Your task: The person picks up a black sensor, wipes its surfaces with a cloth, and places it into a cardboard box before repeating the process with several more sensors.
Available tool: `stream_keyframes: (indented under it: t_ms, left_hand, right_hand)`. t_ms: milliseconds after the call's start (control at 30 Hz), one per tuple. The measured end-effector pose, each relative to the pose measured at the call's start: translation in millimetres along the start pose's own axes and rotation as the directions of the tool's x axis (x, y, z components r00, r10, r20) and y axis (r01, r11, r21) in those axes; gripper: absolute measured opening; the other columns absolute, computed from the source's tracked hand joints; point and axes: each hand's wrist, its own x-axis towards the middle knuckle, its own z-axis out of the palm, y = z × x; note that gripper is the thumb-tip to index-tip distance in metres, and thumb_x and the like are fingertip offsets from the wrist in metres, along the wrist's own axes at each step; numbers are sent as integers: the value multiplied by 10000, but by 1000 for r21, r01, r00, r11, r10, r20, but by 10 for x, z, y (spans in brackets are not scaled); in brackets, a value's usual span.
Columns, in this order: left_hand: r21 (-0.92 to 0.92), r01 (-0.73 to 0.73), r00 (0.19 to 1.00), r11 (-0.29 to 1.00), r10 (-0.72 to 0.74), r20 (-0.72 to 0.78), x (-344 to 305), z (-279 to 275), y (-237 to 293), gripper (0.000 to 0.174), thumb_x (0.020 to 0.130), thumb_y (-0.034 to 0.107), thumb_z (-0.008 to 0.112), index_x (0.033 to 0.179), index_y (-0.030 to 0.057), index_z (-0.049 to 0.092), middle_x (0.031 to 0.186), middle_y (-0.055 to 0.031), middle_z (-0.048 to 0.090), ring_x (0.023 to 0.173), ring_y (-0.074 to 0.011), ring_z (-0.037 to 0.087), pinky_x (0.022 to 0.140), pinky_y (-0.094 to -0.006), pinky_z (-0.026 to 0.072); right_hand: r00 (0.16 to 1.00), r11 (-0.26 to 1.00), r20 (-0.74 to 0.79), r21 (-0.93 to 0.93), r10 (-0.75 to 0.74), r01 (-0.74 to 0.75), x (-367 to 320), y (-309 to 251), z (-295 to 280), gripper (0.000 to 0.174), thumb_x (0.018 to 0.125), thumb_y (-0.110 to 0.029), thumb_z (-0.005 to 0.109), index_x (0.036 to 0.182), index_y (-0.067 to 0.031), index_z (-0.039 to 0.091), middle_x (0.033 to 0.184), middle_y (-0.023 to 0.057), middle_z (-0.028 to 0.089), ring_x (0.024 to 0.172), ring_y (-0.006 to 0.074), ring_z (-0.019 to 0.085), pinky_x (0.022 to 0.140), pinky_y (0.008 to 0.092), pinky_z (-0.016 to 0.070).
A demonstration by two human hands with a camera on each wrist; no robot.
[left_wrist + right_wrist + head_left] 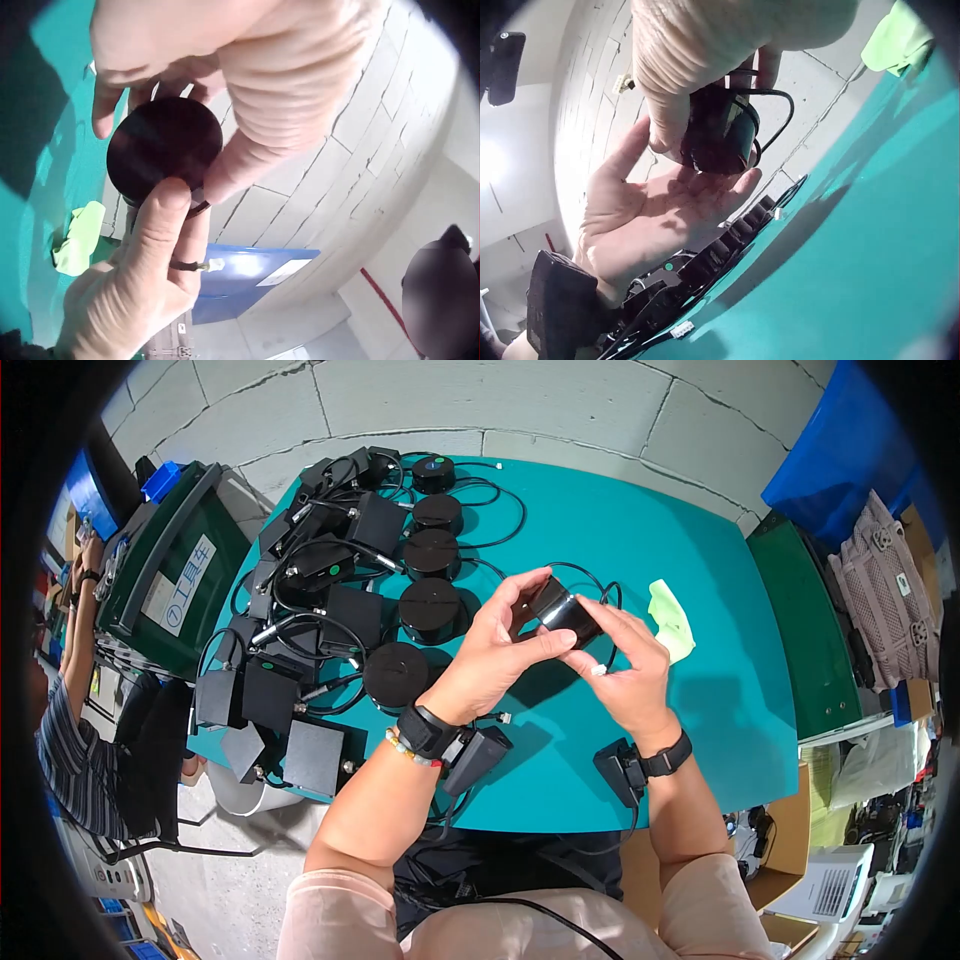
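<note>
Above the teal table, both hands hold a black cylindrical device (566, 614) with a smooth, glossy flat face. My left hand (490, 658) grips it from the left, thumb at the near edge and fingers on the far side. From the right, my right hand (637, 668) holds its other end between thumb and fingers. In the left wrist view the device's round dark face (165, 146) shows, with the right thumb (166, 206) at its rim. A thin black cable (789, 112) loops off the device, and a small white connector (599, 670) hangs by the right hand.
A light-green cloth (671, 622) lies right of the hands on the teal table (700, 740). Several black cylinders (397, 676) stand in a column at the left, beside black boxes (313, 755) and tangled cables. A green tool cart (165, 575) and another person (85, 730) are farther left.
</note>
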Motion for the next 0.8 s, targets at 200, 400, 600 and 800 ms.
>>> stream_keyframes:
  t_ms: [200, 400, 600, 800]
  left_hand:
    - [-151, -7, 996, 988, 21, 86, 8, -69, 7, 669, 681, -96, 636, 1288, 31, 385, 1271, -97, 438, 1185, -194, 442, 983, -331, 405]
    - [-224, 21, 989, 974, 12, 145, 32, -98, -29, 681, 645, -140, 619, 1265, 49, 407, 1342, -95, 392, 1217, -205, 424, 1008, -350, 389]
    - [-212, 27, 994, 977, -3, 112, 24, -72, 19, 610, 724, -72, 632, 1283, 36, 413, 1288, -92, 458, 1169, -180, 465, 973, -317, 408]
    - [61, 64, 995, 996, -59, -81, 12, -43, 4, 544, 716, 55, 752, 1199, -21, 514, 935, -58, 626, 623, -48, 558, 542, -182, 472]
  right_hand:
    - [991, 988, 36, -87, -125, 128, 31, -14, -12, 559, 535, -127, 802, 1065, -93, 629, 1011, 72, 641, 905, 281, 605, 817, 366, 472]
    - [993, 991, 36, -66, -117, 119, 46, -84, -47, 570, 507, -128, 802, 1050, -97, 630, 1030, 40, 613, 908, 262, 586, 776, 361, 474]
    - [999, 988, -38, 156, 23, -16, 96, -136, -169, 448, 689, -11, 714, 1119, -29, 590, 976, 87, 639, 847, 195, 613, 774, 304, 482]
    - [843, 494, 199, 735, 499, -465, 141, 36, -306, 320, 871, -171, 576, 1110, 41, 574, 943, 52, 636, 810, 93, 596, 717, 256, 491]
